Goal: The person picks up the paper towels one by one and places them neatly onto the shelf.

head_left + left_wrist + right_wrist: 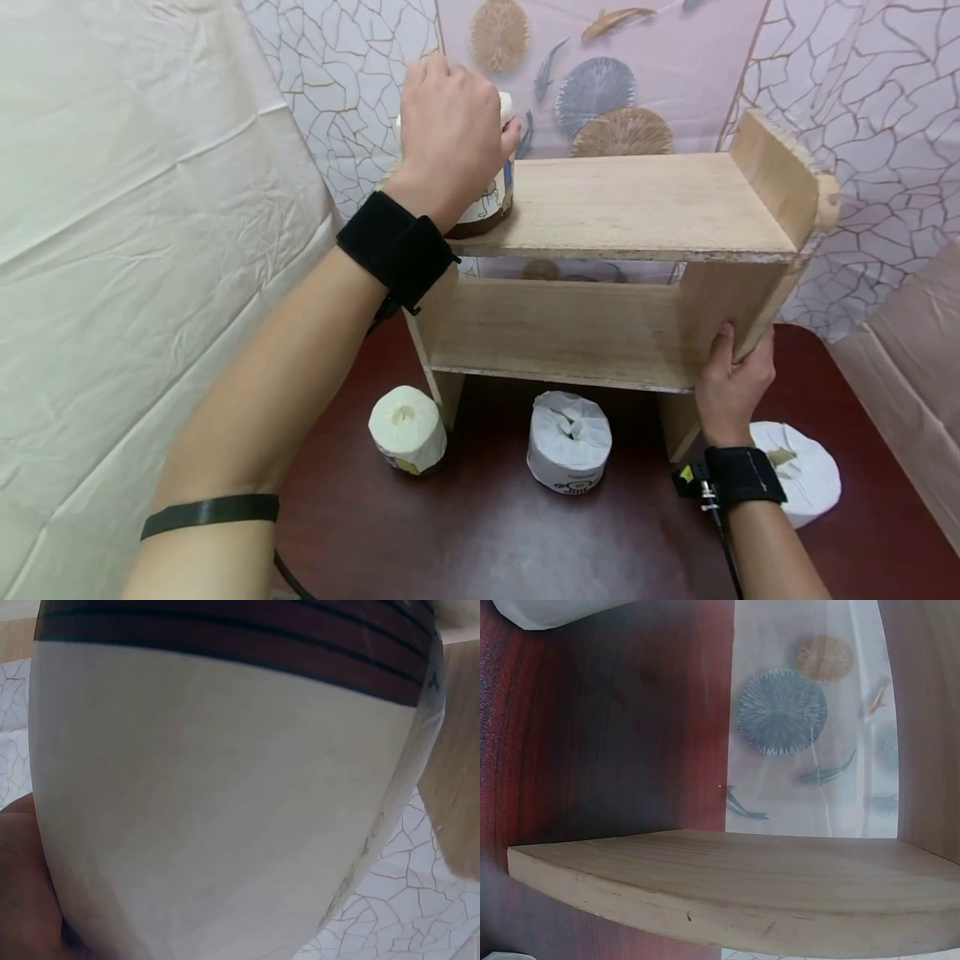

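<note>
A paper-wrapped toilet roll (491, 207) with a dark band round its bottom stands upright at the left end of the top board of a small wooden shelf (637, 200). My left hand (456, 125) grips this roll from above and hides most of it. In the left wrist view, its pale wrapper fills the picture, with a finger at the left edge. Lower down on the right, my right hand (735, 385) holds the shelf's side panel (780, 287) by its front edge, thumb on the inner face. That hand is out of sight in the right wrist view.
On the dark red table (510, 542) stand three more wrapped rolls: a yellowish one (407, 425) by the shelf's left foot, a white one (568, 450) in front of the middle, and another (813, 479) partly behind my right wrist. A patterned cloth (675, 75) hangs behind.
</note>
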Demonstrator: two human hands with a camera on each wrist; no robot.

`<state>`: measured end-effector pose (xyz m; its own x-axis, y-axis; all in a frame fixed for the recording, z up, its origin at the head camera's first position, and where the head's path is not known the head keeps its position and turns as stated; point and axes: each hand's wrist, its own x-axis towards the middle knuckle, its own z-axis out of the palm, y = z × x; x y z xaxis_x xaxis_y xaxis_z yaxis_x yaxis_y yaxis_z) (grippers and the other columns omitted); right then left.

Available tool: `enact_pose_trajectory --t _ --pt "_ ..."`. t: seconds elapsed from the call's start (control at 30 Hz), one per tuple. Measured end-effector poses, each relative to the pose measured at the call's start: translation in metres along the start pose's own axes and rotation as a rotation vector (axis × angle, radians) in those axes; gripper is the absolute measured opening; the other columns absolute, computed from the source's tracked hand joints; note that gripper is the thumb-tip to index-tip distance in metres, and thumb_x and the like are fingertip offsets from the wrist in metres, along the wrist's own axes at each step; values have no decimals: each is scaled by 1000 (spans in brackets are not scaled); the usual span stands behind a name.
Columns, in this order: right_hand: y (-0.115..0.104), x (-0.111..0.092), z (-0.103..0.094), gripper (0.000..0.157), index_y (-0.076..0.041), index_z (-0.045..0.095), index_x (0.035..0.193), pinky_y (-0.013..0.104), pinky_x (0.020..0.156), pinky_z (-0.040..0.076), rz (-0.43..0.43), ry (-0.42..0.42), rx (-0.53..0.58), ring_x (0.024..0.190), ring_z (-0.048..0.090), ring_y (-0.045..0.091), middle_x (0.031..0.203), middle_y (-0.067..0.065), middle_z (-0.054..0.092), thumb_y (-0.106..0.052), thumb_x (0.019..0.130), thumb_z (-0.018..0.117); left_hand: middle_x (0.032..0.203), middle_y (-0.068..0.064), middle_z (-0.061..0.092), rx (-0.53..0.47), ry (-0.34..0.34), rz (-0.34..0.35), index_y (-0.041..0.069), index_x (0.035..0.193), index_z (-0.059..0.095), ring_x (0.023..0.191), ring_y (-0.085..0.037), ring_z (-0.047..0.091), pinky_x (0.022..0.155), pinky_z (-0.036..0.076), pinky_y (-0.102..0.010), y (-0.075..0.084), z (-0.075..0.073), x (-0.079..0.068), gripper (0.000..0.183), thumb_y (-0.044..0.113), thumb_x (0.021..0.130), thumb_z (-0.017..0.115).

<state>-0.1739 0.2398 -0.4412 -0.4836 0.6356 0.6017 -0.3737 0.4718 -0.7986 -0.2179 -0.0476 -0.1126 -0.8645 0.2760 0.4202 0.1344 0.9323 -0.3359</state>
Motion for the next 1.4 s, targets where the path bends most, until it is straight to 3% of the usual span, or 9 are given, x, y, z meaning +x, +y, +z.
enact_pose_trajectory --t 0.5,0.77,1.0,1.1,1.23,1.4 --pt "4 -5 -3 39 -4 62 143 17 93 42 -31 -9 17 117 62 19 130 24 67 -17 106 59 110 -8 62 -61 -26 36 10 103 61 108 -29 48 100 36 -39 -9 3 -3 59 62 109 33" --pt "0 -4 0 39 -9 62 144 17 93 42 -34 -22 26 119 63 23 131 21 67 -19 107 59 113 -8 62 -57 -1 50 4 118 64 109 -28 45 97 33 -40 -21 5 -9 69 65 108 34" --pt "0 -3 1 38 -5 62 142 17 93 42 -28 -17 21 117 64 23 130 21 68 -19 107 60 120 -14 66 -128 71 113 -2 123 63 112 -32 45 102 34 -43 -36 10 -13 71 63 108 40" --pt "1 -2 0 37 -6 63 141 17 92 42 -32 -13 24 115 63 16 128 22 68 -21 107 60 122 -16 67 -151 112 150 -2 121 63 110 -33 46 101 34 -43 -40 11 -15 69 63 108 43" --pt "2 -2 -2 38 -9 61 145 17 94 43 -30 -21 10 118 62 10 132 21 67 -20 108 58 121 -16 66 -172 155 193 -1 119 63 108 -33 46 100 35 -44 -45 11 -19 67 63 107 45" --pt "1 -1 -2 38 -8 62 143 17 95 42 -23 -6 30 118 62 12 131 21 68 -19 107 60 117 -14 65 -203 204 231 0 119 63 108 -33 46 98 34 -44 -52 10 -23 66 62 107 47"
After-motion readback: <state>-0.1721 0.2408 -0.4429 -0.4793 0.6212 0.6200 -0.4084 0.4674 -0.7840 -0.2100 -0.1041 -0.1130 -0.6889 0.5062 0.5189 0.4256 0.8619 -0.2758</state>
